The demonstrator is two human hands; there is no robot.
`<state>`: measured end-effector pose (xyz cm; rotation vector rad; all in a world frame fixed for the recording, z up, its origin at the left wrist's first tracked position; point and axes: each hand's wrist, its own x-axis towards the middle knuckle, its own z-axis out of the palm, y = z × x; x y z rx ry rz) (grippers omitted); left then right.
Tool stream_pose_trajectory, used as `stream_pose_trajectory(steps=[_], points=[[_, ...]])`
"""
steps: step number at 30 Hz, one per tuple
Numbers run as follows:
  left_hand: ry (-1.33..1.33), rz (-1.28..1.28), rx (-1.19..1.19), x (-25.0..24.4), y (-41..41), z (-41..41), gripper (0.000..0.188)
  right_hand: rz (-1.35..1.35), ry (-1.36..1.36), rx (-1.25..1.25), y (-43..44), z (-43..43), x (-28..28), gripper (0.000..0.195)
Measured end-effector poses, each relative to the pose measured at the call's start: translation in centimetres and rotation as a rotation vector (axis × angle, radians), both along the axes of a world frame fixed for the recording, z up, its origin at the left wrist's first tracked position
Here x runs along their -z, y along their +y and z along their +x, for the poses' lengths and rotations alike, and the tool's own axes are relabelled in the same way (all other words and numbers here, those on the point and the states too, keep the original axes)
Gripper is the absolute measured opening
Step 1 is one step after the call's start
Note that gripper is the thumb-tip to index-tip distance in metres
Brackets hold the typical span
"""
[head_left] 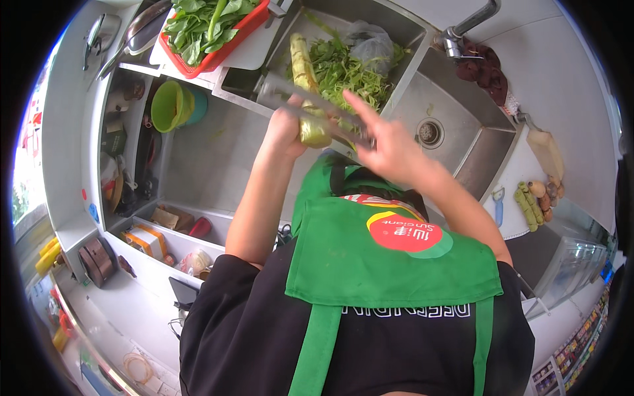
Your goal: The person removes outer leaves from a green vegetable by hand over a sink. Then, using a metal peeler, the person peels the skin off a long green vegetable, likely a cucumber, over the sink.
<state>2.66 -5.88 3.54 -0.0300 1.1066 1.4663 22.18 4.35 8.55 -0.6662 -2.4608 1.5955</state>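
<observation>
My left hand [286, 129] grips the lower part of a thick, pale green celtuce stem [303, 64], which points away from me over the near edge of the left sink basin [411, 52]. In my right hand [391, 143] is a kitchen knife [342, 129], blurred by motion, its blade lying across the stem towards the left. The right index finger is stretched out. Whether the blade touches the stem cannot be made out. Beneath the stem, green leaves and peelings [346, 74] fill part of the basin, together with a clear plastic bag [371, 47].
A red plastic basket [218, 58] of leafy greens [203, 24] rests on a white board [250, 49]. The right basin [446, 94] has a drain [429, 132] and a faucet [453, 42]. A blue-handled peeler [498, 205] and several vegetables [540, 198] lie at right. A green bucket [171, 106] stands left.
</observation>
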Motion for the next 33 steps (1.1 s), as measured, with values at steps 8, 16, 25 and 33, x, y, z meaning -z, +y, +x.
stream_pose_trajectory(steps=[8,16,25,33], points=[[-0.201,-0.018,-0.091,1.1,-0.3,1.8,0.053,0.15,-0.096,-0.061,-2.8,2.0,-1.4,0.098],[-0.089,-0.016,-0.12,1.2,0.2,3.2,0.052,0.16,-0.084,-0.069,-3.4,2.4,-0.9,0.095],[0.05,-0.173,-0.028,-4.0,-0.3,5.4,0.045,0.227,-0.096,0.138,-5.8,3.1,1.0,0.093],[0.173,0.029,0.106,-2.3,-4.3,3.0,0.048,-0.214,0.051,0.493,-3.2,3.0,-1.7,0.072]])
